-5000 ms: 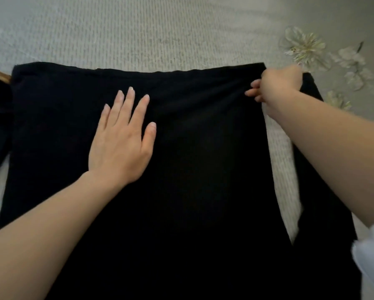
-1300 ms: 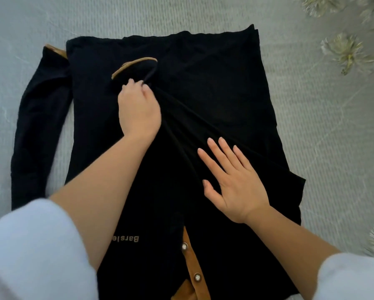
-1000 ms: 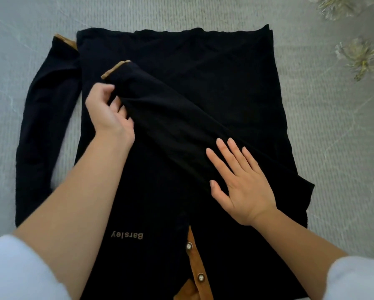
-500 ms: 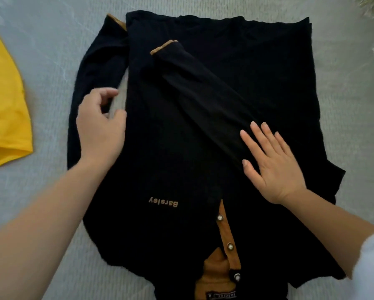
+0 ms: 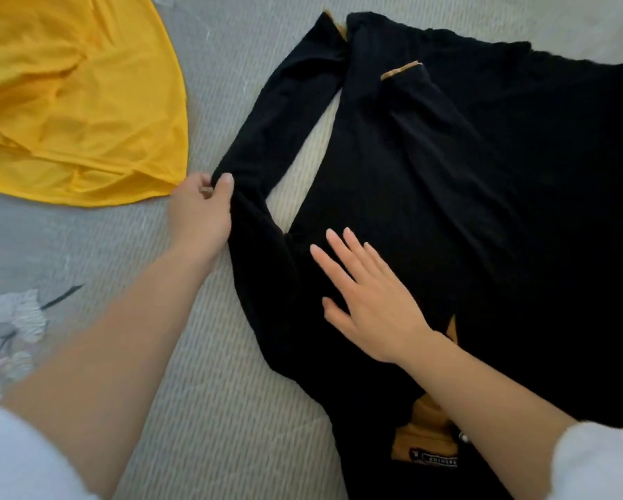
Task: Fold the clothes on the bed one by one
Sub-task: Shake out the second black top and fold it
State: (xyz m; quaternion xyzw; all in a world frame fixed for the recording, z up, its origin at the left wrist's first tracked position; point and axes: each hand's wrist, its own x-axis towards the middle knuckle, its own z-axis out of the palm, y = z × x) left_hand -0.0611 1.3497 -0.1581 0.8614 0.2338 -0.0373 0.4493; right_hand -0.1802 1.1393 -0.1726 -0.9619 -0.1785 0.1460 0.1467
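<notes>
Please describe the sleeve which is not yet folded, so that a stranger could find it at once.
Start at the black shirt on the grey bed. On its side towards the yellow garment, one sleeve lies out on the bed, pinched by the left hand. Unlike it, the other sleeve lies folded across the shirt's body.

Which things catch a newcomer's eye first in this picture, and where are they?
The black long-sleeved shirt with tan trim fills the centre and right of the grey ribbed bedcover, one sleeve folded across it. A bright yellow cloth garment lies crumpled at the upper left. The left hand pinches the shirt's other sleeve; the right hand lies flat on the shirt.
</notes>
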